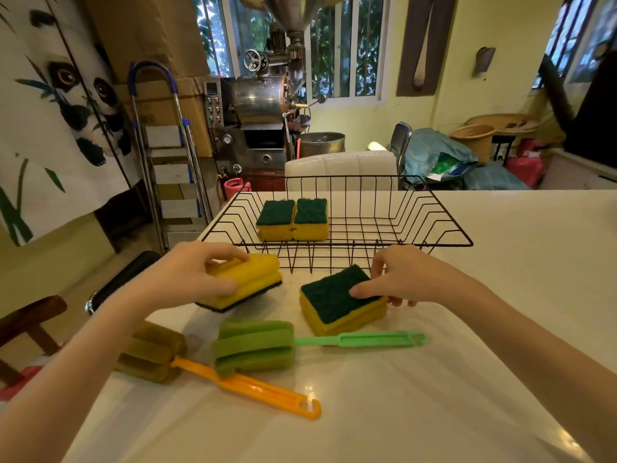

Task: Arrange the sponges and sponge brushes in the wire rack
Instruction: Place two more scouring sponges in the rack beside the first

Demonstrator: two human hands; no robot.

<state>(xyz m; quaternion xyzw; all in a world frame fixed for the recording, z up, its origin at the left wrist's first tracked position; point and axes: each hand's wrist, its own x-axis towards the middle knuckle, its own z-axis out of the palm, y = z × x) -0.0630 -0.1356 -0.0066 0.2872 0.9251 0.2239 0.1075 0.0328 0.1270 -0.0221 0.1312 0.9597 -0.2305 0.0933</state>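
Observation:
A black wire rack [434, 225] stands on the white table, holding two yellow sponges with green tops [292, 218] side by side at its left. In front of the rack, my left hand [193, 275] grips a yellow sponge [253, 279] lying green side down. My right hand [410, 275] closes on another sponge [337, 302] lying green side up, thumb on top and fingers at its far side. Nearer to me lie a green sponge brush [257, 345] and an orange-handled sponge brush [153, 352], both flat on the table.
The white table [500, 329] stretches right and toward me. Its left edge runs close to my left arm. A white chair back [340, 168] stands behind the rack. A stepladder [173, 168] and a metal machine [263, 105] are farther back.

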